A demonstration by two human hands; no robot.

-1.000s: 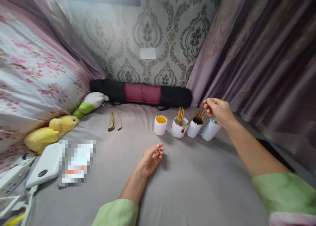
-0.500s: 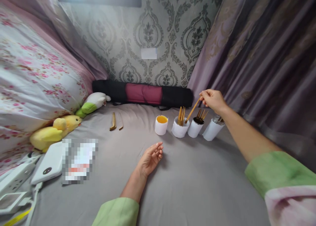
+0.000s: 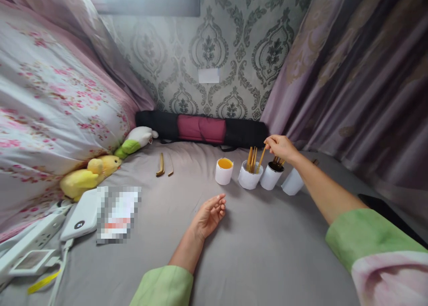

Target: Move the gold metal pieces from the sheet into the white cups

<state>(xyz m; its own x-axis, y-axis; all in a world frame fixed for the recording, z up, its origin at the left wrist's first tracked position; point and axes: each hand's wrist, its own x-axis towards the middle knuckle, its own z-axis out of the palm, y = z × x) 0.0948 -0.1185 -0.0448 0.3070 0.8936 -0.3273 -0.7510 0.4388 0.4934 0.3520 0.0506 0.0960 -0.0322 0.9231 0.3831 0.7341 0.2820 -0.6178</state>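
My right hand (image 3: 281,148) pinches the top of a thin wooden stick (image 3: 261,158). The stick's lower end is down inside a wide white cup (image 3: 250,180), where several similar wooden sticks (image 3: 251,157) stand upright. Just right of it is a white cup with a dark inside (image 3: 270,178), holding more sticks partly hidden by my hand. Another white container (image 3: 291,183) leans behind my right forearm. To the left stands a white cup with a yellow-orange inside (image 3: 224,174). My left hand (image 3: 210,213) rests on the grey sheet, fingers loosely curled and apart, holding nothing.
Thin gold-coloured tools (image 3: 161,165) lie on the sheet at left centre. A long black and maroon bag (image 3: 202,128) lies along the wall. Plush toys (image 3: 91,174), a white power bank (image 3: 83,214), a blurred packet (image 3: 119,214) and a power strip (image 3: 36,241) with cables occupy the left.
My right hand has moved left and down, lowering the stick's end from the wide cup's rim to inside it. The view has shifted slightly; my left hand stays resting.
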